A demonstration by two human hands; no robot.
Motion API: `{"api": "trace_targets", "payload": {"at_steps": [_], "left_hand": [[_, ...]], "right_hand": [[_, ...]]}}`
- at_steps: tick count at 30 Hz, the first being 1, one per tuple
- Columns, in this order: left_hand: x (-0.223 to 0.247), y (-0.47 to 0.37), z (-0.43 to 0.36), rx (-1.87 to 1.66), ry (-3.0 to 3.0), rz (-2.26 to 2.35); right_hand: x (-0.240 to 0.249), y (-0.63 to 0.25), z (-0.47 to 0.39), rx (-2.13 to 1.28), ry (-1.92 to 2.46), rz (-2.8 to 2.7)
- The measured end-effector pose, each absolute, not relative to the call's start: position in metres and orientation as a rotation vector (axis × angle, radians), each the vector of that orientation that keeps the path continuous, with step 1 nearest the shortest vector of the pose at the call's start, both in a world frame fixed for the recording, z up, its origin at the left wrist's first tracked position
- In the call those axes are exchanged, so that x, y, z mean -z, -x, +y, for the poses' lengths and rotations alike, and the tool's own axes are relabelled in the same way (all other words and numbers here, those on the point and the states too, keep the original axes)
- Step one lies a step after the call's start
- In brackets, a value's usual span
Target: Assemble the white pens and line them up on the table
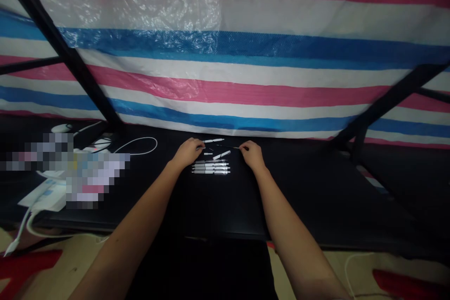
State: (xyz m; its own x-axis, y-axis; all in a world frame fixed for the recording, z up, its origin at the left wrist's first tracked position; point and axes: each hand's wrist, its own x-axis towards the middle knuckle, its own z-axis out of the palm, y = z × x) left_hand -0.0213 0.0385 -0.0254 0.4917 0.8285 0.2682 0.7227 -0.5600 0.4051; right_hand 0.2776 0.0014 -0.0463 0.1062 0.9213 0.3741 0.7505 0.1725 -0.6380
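On the black desk point(319, 183), a slim pen refill between two hands

The right hand point(251, 153) pinches the end of what looks like a thin dark pen refill point(228, 146), probably because so narrow a stick offers little else to grip; the left hand point(189, 152) faces it, fingertips together, though I cannot tell whether they grasp anything; between the hands lie a slanting white pen barrel point(221, 155), a short white piece point(208, 154) and a longer white pen part point(214, 140), perhaps for easy reach; just below, several pens point(211, 168) lie parallel, likely for order; a white power strip point(56, 200) sits well apart, leftward.
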Motion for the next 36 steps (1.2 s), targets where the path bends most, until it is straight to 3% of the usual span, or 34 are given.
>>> {"api": "trace_targets", "payload": {"at_steps": [36], "left_hand": [[0.028, 0.011, 0.041, -0.729, -2.582, 1.188]], "right_hand": [[0.051, -0.273, 0.001, -0.253, 1.576, -1.793]]}}
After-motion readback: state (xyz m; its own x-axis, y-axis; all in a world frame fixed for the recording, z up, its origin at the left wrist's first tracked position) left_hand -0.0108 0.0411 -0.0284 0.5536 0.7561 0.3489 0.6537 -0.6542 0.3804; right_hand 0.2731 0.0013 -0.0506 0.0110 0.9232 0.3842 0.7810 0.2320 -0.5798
